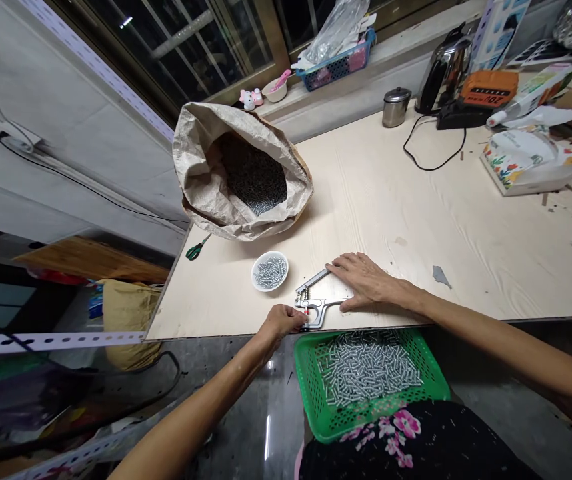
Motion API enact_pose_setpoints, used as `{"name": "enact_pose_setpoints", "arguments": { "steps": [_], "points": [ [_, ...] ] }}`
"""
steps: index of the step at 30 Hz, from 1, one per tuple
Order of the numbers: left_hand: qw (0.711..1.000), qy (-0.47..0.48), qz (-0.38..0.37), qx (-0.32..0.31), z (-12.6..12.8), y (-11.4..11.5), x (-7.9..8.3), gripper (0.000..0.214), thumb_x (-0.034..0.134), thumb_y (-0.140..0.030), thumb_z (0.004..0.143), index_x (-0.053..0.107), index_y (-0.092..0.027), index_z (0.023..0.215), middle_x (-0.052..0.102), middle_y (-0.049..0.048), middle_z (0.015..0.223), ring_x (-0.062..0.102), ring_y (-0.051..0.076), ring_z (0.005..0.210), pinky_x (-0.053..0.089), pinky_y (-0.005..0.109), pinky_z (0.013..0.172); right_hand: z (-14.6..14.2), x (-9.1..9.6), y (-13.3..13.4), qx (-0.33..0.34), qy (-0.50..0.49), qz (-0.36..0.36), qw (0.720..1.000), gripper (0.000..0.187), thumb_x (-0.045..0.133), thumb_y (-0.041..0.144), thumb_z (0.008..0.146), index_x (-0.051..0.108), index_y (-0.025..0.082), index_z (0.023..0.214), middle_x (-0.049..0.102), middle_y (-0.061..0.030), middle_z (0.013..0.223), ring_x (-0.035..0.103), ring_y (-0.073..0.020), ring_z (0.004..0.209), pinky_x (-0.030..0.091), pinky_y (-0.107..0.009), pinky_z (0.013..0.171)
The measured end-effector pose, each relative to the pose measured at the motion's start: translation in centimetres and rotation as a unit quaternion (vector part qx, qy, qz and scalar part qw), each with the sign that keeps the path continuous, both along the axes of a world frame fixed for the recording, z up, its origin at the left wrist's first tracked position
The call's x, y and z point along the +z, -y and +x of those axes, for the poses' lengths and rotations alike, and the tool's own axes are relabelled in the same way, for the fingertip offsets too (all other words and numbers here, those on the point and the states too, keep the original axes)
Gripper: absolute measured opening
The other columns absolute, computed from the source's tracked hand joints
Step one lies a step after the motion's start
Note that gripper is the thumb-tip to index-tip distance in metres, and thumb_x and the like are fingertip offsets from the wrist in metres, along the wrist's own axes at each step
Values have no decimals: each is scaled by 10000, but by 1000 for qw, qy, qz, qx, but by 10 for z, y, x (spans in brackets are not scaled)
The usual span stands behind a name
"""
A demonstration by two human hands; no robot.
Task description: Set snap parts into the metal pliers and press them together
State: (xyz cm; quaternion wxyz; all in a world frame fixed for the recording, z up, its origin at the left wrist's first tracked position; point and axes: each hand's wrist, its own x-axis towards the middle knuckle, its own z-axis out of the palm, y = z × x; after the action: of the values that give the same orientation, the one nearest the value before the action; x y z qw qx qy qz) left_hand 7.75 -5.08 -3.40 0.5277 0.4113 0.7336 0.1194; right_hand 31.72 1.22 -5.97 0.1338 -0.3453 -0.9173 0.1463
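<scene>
A pair of silver snap-fastener pliers (322,304) lies at the table's front edge, its two handles spread apart and a red part showing at the jaw. My right hand (363,281) is around the handles, fingers over the upper one and thumb by the lower one. At the jaw, my left hand (286,321) is closed in a pinch; whatever its fingertips hold is too small to make out. Just beyond sits a white bowl (255,275) of small metal screw-like pieces. Below the table edge, a green basket (311,407) holds many ribbed metal pieces.
A large open sack (196,200) of dark metal parts stands at the back left, with green-handled scissors (195,251) beside it. Farther right are a lidded metal canister (396,108), a kettle (441,70), an orange box (489,88) and a tissue pack (526,157).
</scene>
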Motion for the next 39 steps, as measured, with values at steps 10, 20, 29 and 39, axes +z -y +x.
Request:
{"name": "enact_pose_setpoints", "arguments": {
  "steps": [10, 20, 29, 39],
  "points": [
    [978, -162, 65, -117, 5, 12, 7, 292, 623, -393, 709, 538, -149, 573, 526, -7, 563, 498, 139, 579, 382, 263, 581, -3, 1, 12, -21, -11, 15, 1000, 689, 709, 450, 750, 425, 183, 1319, 579, -108, 1108, 467, -276, 984, 365, -388, 795],
    [789, -219, 374, -437, 44, -22, -3, 698, 639, -283, 802, 287, -189, 1397, 438, 147, 1395, 426, 275, 1241, 392, 456, 1006, 1, 6, 20, -13, -49, -9, 999, 600, 717, 385, 753, 455, 175, 1250, 549, -110, 1112, 475, -253, 1001, 410, -404, 828],
    [810, -229, 351, -410, 50, -33, -4, 263, 637, -279, 821, 600, -169, 1057, 622, 76, 1002, 523, 235, 978, 465, 366, 836, 4, 3, 17, -50, 12, -10, 999, 153, 633, 252, 836, 586, 155, 944, 586, -81, 948, 500, -204, 871, 422, -331, 764],
    [818, -252, 437, -277, 39, -12, -9, 403, 631, -265, 823, 544, -190, 1209, 540, 117, 1242, 501, 251, 1141, 441, 397, 937, 2, 3, 10, -67, 27, 2, 997, 640, 721, 509, 701, 533, 115, 1169, 569, -140, 1079, 483, -274, 970, 417, -373, 789]
  ]
}}
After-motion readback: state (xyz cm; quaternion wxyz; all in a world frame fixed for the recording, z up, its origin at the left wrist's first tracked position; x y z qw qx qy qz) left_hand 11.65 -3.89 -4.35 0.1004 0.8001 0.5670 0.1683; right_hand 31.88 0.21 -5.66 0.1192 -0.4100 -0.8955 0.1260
